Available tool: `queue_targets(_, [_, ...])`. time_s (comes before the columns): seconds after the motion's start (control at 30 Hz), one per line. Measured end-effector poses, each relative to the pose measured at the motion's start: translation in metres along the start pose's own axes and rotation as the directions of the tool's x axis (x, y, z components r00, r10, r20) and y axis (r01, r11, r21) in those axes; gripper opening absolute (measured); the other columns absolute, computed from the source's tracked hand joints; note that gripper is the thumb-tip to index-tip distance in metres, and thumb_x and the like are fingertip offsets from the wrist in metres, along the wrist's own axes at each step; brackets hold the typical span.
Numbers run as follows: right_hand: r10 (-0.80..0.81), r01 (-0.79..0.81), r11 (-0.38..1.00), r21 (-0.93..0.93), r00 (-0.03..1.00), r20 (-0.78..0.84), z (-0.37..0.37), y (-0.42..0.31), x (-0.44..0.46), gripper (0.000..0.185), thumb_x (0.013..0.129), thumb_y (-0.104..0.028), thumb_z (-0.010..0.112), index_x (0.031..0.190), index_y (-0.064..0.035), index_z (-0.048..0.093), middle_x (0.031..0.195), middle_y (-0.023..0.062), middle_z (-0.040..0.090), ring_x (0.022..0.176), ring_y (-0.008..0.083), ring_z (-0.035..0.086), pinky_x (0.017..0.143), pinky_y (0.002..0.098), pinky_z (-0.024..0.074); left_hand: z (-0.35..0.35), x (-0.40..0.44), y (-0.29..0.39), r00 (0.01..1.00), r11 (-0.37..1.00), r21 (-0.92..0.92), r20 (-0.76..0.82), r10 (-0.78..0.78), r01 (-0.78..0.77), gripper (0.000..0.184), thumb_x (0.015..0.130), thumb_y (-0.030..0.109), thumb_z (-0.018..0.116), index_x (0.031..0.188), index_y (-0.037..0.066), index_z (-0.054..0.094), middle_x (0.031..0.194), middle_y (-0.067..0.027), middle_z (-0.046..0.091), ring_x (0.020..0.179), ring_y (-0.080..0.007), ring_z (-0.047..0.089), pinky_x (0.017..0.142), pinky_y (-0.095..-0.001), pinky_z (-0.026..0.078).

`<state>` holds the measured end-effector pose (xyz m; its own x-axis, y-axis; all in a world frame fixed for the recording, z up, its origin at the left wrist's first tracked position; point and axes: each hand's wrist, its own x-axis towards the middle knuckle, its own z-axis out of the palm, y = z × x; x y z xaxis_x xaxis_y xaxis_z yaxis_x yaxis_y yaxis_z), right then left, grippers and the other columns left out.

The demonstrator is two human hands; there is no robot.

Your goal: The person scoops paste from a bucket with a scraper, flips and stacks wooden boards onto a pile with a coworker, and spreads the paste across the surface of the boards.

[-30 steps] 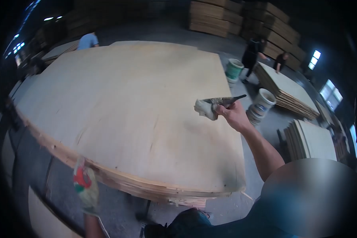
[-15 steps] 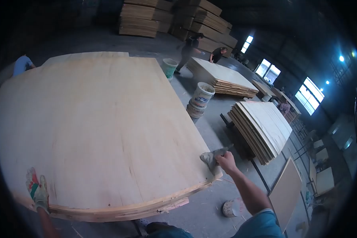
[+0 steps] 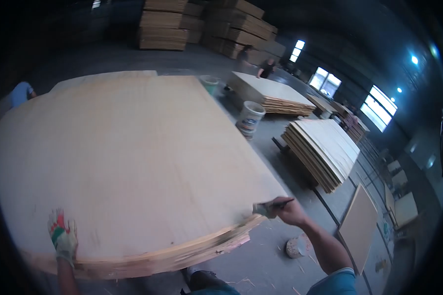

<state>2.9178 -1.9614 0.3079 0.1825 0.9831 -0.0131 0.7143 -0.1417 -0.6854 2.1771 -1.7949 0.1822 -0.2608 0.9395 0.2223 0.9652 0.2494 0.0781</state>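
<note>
A large pale plywood sheet (image 3: 133,162) lies on top of a stack in front of me. My left hand (image 3: 64,238), in a white glove with red and green patches, rests on the sheet near its front edge, fingers spread. At the sheet's near right corner, my bare right hand (image 3: 289,211) is closed around the handle of a scraper (image 3: 267,208). Its blade end touches or hovers just over the corner; blur hides which.
White buckets (image 3: 251,115) stand beyond the sheet's right edge. More board stacks (image 3: 325,147) are at the right, with a small bucket (image 3: 298,246) on the floor nearby. Co-workers (image 3: 267,68) are at the back, and another person (image 3: 22,93) is at the far left.
Over the last second my right hand has brought the scraper down from above the sheet to its near right corner. My left hand has moved from the front edge onto the sheet. The view has swung right.
</note>
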Motion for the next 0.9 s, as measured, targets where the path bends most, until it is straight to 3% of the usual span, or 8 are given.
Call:
queue_targets(0.1, [-0.02,0.021,0.998,0.052,1.0,-0.015,0.012,-0.105,0.049,0.02,0.094,-0.003,0.064,0.111,0.0011,0.074,0.091,0.005,0.073,0.085,0.0122,0.068,0.081,0.0318,0.0566,0.023,0.024,-0.067,0.99,0.944,-0.327,-0.122,-0.075,0.031,0.057,0.103,0.031,0.06,0.153,0.008,0.044,0.159,-0.0204,0.041,0.147,-0.0376,0.038,0.12,-0.0494,0.029])
queue_targets(0.2, [-0.1,0.1,0.946,0.308,0.995,-0.017,0.041,-0.125,0.128,0.024,0.096,-0.007,0.063,0.116,0.0019,0.071,0.095,0.005,0.073,0.089,0.0133,0.068,0.081,0.0326,0.0564,0.024,0.024,-0.067,0.966,0.976,-0.204,-0.227,-0.127,0.08,0.056,0.103,0.032,0.061,0.152,0.01,0.046,0.159,-0.0191,0.041,0.143,-0.0386,0.041,0.119,-0.0485,0.032])
queue_targets(0.33, [0.069,-0.259,0.77,0.583,0.942,0.328,0.125,-0.106,0.211,0.024,0.092,-0.006,0.063,0.114,-0.0013,0.073,0.102,0.0102,0.075,0.092,0.0212,0.073,0.081,0.0361,0.0575,0.004,0.02,-0.058,0.972,0.984,-0.094,-0.165,-0.166,0.152,0.055,0.103,0.033,0.061,0.152,0.013,0.047,0.158,-0.0169,0.043,0.142,-0.0383,0.043,0.118,-0.0474,0.032])
queue_targets(0.4, [-0.098,0.107,0.976,-0.19,0.993,0.059,0.174,-0.108,0.229,0.022,0.092,-0.009,0.061,0.109,-0.0041,0.074,0.107,0.0165,0.075,0.094,0.0318,0.073,0.082,0.0389,0.0581,0.006,0.025,-0.06,0.973,0.982,-0.066,-0.144,-0.183,0.175,0.058,0.102,0.035,0.062,0.153,0.014,0.047,0.161,-0.016,0.04,0.147,-0.0365,0.038,0.121,-0.0477,0.029])
queue_targets(0.57, [-0.556,0.595,0.775,-0.212,0.802,0.216,0.181,-0.111,0.235,0.023,0.088,-0.015,0.065,0.106,-0.0079,0.077,0.101,0.0161,0.072,0.094,0.0386,0.069,0.085,0.0441,0.0565,0.004,0.02,-0.057,0.979,0.983,0.007,-0.102,-0.179,0.181,0.059,0.102,0.036,0.061,0.155,0.013,0.046,0.162,-0.0151,0.039,0.15,-0.0338,0.035,0.123,-0.0471,0.026])
queue_targets(0.63, [-0.5,0.648,0.685,-0.333,0.751,0.431,0.154,-0.085,0.191,0.024,0.087,-0.011,0.066,0.109,-0.0083,0.077,0.101,0.015,0.073,0.093,0.038,0.068,0.086,0.0434,0.0566,-0.003,0.023,-0.052,0.981,0.987,-0.009,-0.105,-0.162,0.162,0.06,0.103,0.037,0.06,0.155,0.013,0.045,0.162,-0.0156,0.039,0.15,-0.0329,0.035,0.124,-0.0474,0.025])
queue_targets(0.8, [-0.501,0.525,0.74,-0.42,0.847,0.174,0.173,-0.123,-0.009,0.04,0.082,0.0,0.07,0.119,-0.0118,0.075,0.097,0.0102,0.074,0.091,0.0293,0.07,0.082,0.0407,0.0592,0.003,0.03,-0.057,0.977,0.984,0.033,-0.126,-0.172,0.178,0.061,0.105,0.041,0.054,0.156,0.009,0.043,0.163,-0.0163,0.037,0.152,-0.0343,0.032,0.124,-0.0488,0.025])
queue_targets(0.9, [-0.315,0.322,0.856,-0.404,0.945,0.086,0.184,-0.146,-0.017,0.028,0.09,-0.004,0.064,0.117,-0.006,0.073,0.096,0.0118,0.074,0.086,0.0275,0.072,0.08,0.0375,0.059,-0.015,0.028,-0.06,0.984,0.985,0.009,-0.049,-0.173,0.174,0.063,0.105,0.043,0.052,0.155,0.007,0.043,0.164,-0.0169,0.037,0.153,-0.0359,0.031,0.124,-0.0488,0.024])
